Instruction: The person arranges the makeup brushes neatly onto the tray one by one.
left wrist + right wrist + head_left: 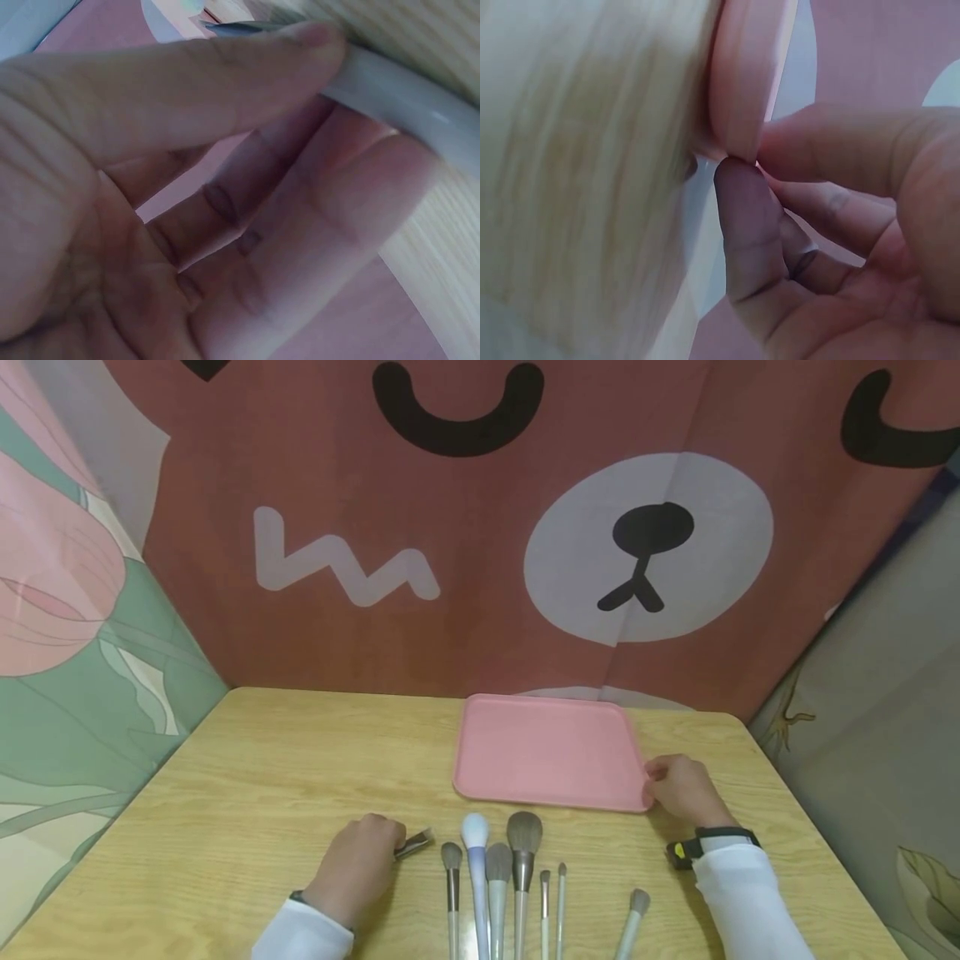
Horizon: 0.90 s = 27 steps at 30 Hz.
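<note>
My left hand (356, 868) pinches a makeup brush (414, 843) low over the table, left of a row of brushes. The dark end of this brush points right and away from me in the head view; its pale, smooth handle (409, 94) shows between thumb and fingers in the left wrist view. With thumb and fingers, my right hand (686, 789) grips the right edge of a pink rectangular tray (551, 752) near its front corner. The right wrist view shows the tray's rim (746, 82) between thumb and forefinger.
Several makeup brushes lie side by side, among them a large dark-haired brush (524, 835) and a white-headed one (475, 831). A separate brush (637, 903) lies to their right. Behind the wooden table (315, 760) hangs a bear-print cloth (465, 635).
</note>
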{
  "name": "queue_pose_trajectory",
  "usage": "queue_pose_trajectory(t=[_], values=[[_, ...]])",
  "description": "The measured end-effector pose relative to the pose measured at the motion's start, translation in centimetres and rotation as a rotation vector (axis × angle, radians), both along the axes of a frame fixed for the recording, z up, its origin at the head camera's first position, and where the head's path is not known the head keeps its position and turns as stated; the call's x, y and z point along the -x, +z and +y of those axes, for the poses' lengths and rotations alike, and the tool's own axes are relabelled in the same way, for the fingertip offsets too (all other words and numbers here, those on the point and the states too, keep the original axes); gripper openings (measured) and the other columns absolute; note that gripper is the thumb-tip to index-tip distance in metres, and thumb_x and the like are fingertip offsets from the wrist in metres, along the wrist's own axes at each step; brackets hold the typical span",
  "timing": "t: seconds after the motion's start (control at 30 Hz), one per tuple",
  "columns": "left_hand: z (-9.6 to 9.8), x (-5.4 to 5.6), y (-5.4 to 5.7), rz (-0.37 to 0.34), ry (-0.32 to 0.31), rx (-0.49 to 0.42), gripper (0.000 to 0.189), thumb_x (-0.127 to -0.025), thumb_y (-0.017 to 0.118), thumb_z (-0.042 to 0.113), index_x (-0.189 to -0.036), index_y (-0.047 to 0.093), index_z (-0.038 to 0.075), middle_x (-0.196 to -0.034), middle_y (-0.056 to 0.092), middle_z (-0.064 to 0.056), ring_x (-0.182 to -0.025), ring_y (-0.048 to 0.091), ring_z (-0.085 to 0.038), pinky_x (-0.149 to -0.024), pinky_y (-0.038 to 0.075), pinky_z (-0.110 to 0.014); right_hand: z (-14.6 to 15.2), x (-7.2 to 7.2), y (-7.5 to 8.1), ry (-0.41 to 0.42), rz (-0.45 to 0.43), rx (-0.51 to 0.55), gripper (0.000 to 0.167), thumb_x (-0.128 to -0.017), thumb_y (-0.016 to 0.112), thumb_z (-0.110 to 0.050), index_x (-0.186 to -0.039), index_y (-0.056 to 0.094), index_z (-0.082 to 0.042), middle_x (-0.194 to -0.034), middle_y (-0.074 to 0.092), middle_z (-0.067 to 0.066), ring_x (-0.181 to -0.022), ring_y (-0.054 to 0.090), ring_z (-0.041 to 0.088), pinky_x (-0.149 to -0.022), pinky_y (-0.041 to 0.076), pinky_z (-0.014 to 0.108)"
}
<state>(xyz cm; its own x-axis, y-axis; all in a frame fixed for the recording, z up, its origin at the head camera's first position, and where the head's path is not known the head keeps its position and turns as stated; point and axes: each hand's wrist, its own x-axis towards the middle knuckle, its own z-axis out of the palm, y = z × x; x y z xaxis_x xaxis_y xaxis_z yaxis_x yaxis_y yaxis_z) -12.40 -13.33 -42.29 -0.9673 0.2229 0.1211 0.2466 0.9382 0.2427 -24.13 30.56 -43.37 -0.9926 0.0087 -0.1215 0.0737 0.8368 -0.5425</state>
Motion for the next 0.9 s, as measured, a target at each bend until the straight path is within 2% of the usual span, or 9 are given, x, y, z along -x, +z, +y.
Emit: queue_pose_trajectory(t=[0.17, 0.4, 0.57, 0.9], values=[[-0.1, 0.0, 0.0, 0.013, 0.000, 0.001, 0.029, -0.080, 0.071, -0.015, -0.069, 0.066, 0.012, -0.070, 0.068, -0.003, -0.061, 0.054, -0.012, -0.055, 0.048, -0.031, -0.4, -0.1, -0.1, 0.013, -0.009, 0.011, 0.040, -0.090, 0.067, -0.003, -0.127, 0.064, 0.014, -0.110, 0.072, 0.026, -0.092, 0.064, 0.030, -0.078, 0.055, 0.037], [0.0, 0.1, 0.0, -0.005, 0.007, -0.003, 0.027, -0.079, 0.072, -0.015, -0.073, 0.070, 0.012, -0.075, 0.072, -0.006, -0.064, 0.062, -0.016, -0.059, 0.055, -0.034, -0.9, -0.1, -0.1, 0.029, -0.014, -0.001, 0.037, -0.094, 0.066, -0.004, -0.127, 0.065, 0.013, -0.112, 0.071, 0.026, -0.095, 0.064, 0.030, -0.082, 0.057, 0.041], [-0.1, 0.0, 0.0, -0.006, 0.001, -0.020, 0.028, -0.081, 0.071, -0.014, -0.069, 0.068, 0.011, -0.071, 0.069, -0.003, -0.062, 0.057, -0.014, -0.057, 0.051, -0.032, -1.2, -0.3, -0.3, 0.080, 0.033, 0.009, 0.035, -0.093, 0.066, -0.003, -0.124, 0.066, 0.014, -0.109, 0.072, 0.026, -0.095, 0.066, 0.030, -0.082, 0.059, 0.044], [-0.2, 0.0, -0.1, 0.020, 0.000, -0.016, 0.031, -0.079, 0.069, -0.015, -0.066, 0.065, 0.012, -0.069, 0.067, -0.002, -0.061, 0.055, -0.013, -0.056, 0.050, -0.032, -2.3, -0.4, -0.4, 0.100, 0.047, 0.017, 0.035, -0.094, 0.067, -0.003, -0.125, 0.066, 0.014, -0.110, 0.073, 0.025, -0.095, 0.066, 0.029, -0.083, 0.059, 0.043]])
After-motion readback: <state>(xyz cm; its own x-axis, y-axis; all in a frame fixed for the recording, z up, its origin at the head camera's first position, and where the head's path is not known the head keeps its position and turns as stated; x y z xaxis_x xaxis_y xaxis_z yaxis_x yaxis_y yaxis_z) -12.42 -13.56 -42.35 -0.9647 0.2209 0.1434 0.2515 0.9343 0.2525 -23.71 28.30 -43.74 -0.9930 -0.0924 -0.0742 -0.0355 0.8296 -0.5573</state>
